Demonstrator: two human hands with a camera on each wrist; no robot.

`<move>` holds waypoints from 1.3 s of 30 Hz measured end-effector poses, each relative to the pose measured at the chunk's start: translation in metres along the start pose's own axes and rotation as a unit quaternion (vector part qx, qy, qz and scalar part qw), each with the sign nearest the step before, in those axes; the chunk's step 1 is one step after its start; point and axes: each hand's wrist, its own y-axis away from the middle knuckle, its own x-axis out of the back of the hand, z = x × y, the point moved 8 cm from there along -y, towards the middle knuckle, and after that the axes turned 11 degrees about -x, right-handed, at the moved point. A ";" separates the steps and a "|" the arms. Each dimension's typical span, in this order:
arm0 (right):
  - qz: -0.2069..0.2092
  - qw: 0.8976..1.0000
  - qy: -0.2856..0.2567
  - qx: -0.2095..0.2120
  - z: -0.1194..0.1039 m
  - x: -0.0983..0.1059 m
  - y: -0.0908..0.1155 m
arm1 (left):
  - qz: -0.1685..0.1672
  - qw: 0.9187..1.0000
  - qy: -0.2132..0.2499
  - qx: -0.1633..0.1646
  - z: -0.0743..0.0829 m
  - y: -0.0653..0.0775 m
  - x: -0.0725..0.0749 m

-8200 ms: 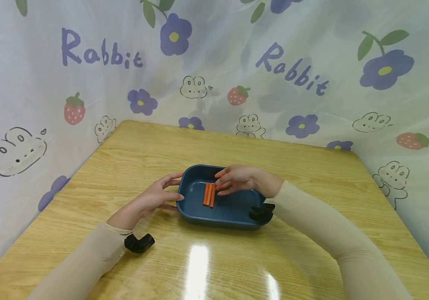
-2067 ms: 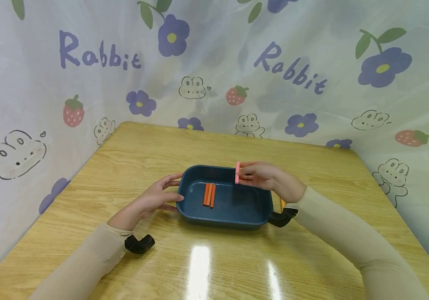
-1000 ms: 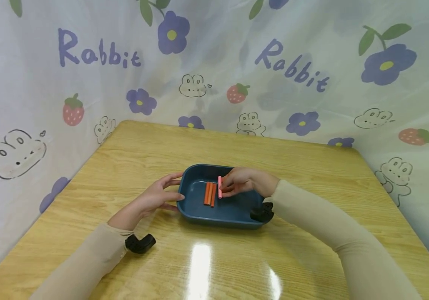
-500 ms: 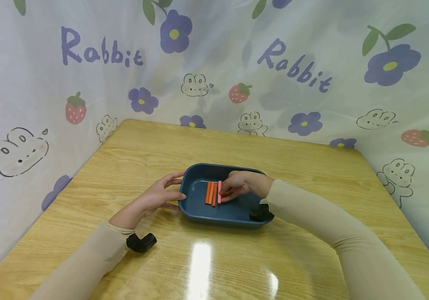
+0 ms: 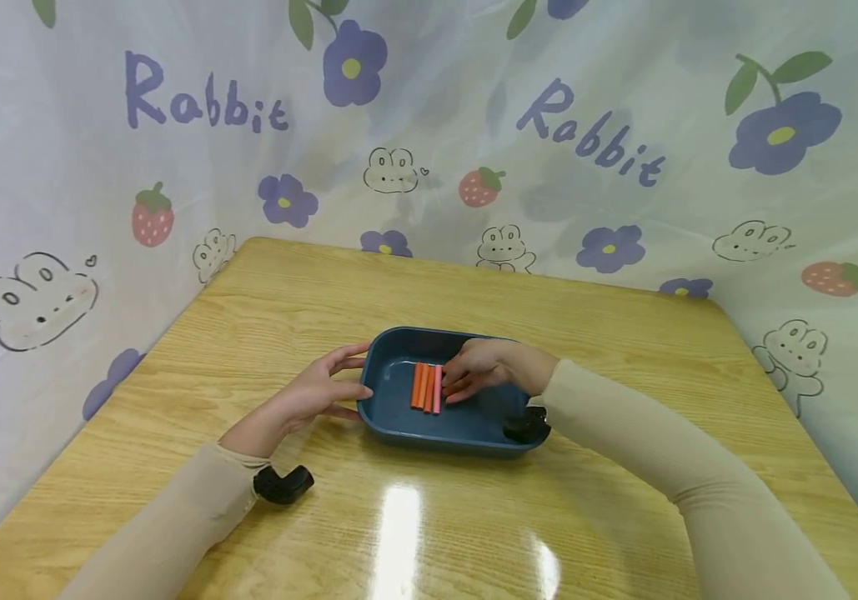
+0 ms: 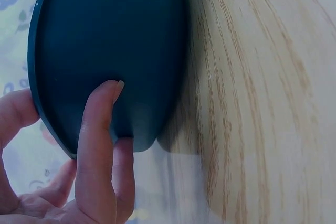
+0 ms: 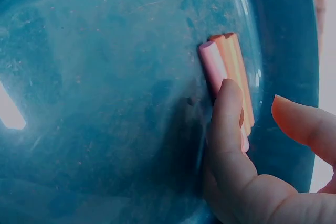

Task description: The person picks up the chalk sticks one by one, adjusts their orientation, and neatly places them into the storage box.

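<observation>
A dark blue tray (image 5: 436, 442) sits on the wooden table. Inside it, orange chalk sticks (image 5: 429, 390) lie side by side, with a pink chalk stick (image 5: 438, 392) along their right side. My right hand (image 5: 489, 367) reaches into the tray. In the right wrist view a fingertip (image 7: 228, 90) touches the pink chalk from the side, while the thumb (image 7: 302, 124) stands apart from it. My left hand (image 5: 312, 387) holds the tray's left end, its thumb at the rim and other fingers against the outer wall (image 6: 105, 51).
Bare wooden table (image 5: 308, 292) surrounds the tray. A patterned cloth (image 5: 429, 108) hangs behind and along both sides. Black wrist cameras sit on both wrists, the right camera (image 5: 526, 425) overlapping the tray's near right corner.
My right hand brought the pink chalk over the tray, lowered it beside the orange sticks and let go. Yellow chalk seen right of the tray is now hidden. My left hand stays put.
</observation>
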 end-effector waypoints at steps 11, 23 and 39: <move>-0.047 0.996 -0.002 0.071 -0.012 0.004 0.027 | 0.001 1.000 0.003 -0.003 -0.001 -0.001 0.000; -0.072 0.987 0.025 0.142 -0.014 0.008 0.065 | 0.001 1.000 -0.003 -0.003 -0.003 -0.001 0.001; -0.046 0.982 -0.001 0.182 0.017 0.040 0.094 | -0.001 1.000 -0.012 0.002 -0.003 -0.001 0.000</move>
